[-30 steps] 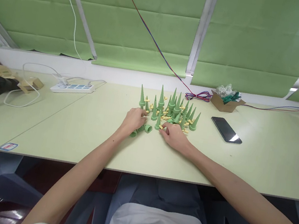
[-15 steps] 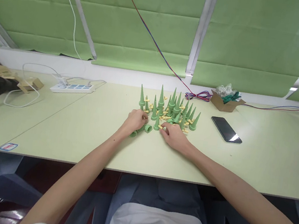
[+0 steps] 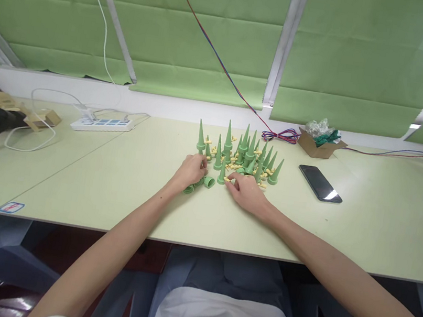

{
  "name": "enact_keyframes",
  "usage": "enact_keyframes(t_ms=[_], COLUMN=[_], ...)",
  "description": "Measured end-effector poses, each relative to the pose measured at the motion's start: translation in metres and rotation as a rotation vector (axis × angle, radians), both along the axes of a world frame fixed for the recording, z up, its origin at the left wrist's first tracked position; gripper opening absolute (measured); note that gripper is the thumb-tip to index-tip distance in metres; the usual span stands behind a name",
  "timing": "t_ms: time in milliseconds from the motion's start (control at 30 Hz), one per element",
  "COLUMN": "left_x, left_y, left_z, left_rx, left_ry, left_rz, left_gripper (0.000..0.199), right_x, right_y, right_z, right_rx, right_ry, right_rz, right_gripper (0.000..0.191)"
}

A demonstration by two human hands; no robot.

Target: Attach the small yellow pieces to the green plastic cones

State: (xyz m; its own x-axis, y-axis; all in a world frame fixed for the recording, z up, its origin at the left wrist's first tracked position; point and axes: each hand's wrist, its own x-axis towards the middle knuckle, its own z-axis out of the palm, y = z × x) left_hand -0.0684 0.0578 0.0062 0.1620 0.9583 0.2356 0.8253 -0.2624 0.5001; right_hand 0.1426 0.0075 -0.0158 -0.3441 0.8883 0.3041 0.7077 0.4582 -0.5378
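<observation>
We note a slight shift of the front green cone (image 3: 222, 173) toward the person's left compared with one second ago. We find the fingertips of the right hand (image 3: 248, 192) a trace further left as well. We observe that the left hand (image 3: 191, 169), nearer the table edge half a second ago, has drawn back slightly away from it.

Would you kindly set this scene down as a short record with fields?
Left hand: fingers bunched; anything held is hidden
Right hand: fingertips pinching a yellow piece beside an upright green spike
Near left hand: hollow green caps
Beyond hands: clustered green spikes, mostly upright, yellow pieces among them
Table's right: phone lying flat; open cardboard box behind it
Table's left: white power strip
</observation>
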Motion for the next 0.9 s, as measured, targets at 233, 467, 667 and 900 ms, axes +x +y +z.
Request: enact_keyframes(t_ms=[233,467,667,900], left_x=[0.000,0.000,0.001,0.009], left_y=[0.002,0.005,0.003,-0.007], left_z=[-0.001,-0.005,-0.005,0.009], left_rx=[-0.033,0.004,0.023,0.164], left_ry=[0.052,0.062,0.059,-0.087], left_rz=[0.021,-0.001,0.014,-0.002], left_gripper=[0.005,0.009,0.010,0.010], right_x=[0.000,-0.001,-0.001,-0.001], right_y=[0.000,-0.001,0.000,-0.003], right_z=[0.000,0.003,0.000,0.004], right_rx=[0.002,-0.021,0.013,0.105], right_ry=[-0.004,-0.006,0.031,0.148], right_rz=[0.009,0.003,-0.010,-0.059], right_gripper=[0.022,0.024,0.023,0.023])
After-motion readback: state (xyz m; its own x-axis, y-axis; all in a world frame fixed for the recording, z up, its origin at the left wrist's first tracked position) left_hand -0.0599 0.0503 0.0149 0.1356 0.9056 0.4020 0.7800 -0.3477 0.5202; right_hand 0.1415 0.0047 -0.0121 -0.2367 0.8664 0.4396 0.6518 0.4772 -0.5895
